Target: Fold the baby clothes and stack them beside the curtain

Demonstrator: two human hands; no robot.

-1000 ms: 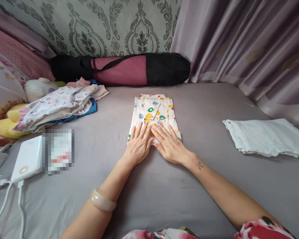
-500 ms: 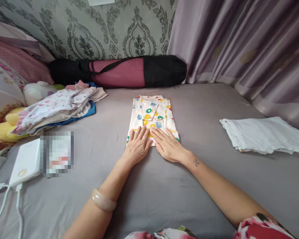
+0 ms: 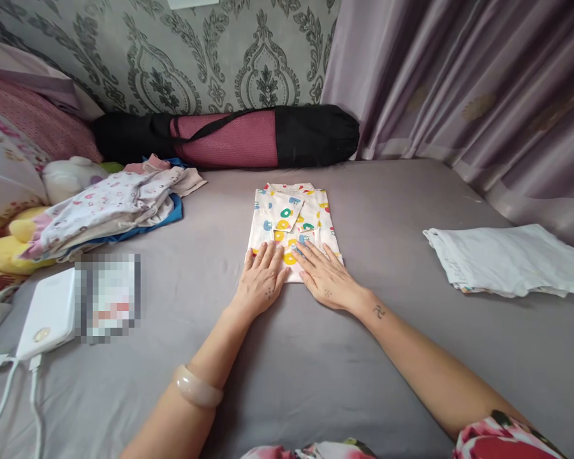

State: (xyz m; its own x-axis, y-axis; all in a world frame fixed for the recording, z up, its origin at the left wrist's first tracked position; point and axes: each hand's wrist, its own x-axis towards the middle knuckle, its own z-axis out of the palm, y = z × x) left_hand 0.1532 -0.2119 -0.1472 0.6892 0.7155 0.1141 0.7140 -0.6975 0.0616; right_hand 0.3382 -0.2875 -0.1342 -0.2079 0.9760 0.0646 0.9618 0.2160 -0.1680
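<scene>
A white shirt (image 3: 294, 213) with a yellow, green, blue and red print lies folded into a neat rectangle in the middle of the bed. Its sleeves are laid inward across the body, and a narrow collar edge faces the wall. My left hand (image 3: 262, 275) rests flat on the shirt's near left part, fingers stretched forward. Flat on the near right part lies my right hand (image 3: 326, 275), its fingers slightly spread. Between the two hands a strip of the near hem shows; the near corners are partly covered by my hands.
Grey sheet (image 3: 387, 210) covers the bed. Folded white clothes (image 3: 511, 258) lie at the right, a loose clothes pile (image 3: 119, 197) at the left. A white power bank (image 3: 48, 312) with cables sits at near left. A black-and-pink rolled bag (image 3: 224, 137) lies along the wall.
My right hand has shifted slightly to the right on the shirt, its fingers a little more spread. My left hand and the folded shirt stay nearly the same.
</scene>
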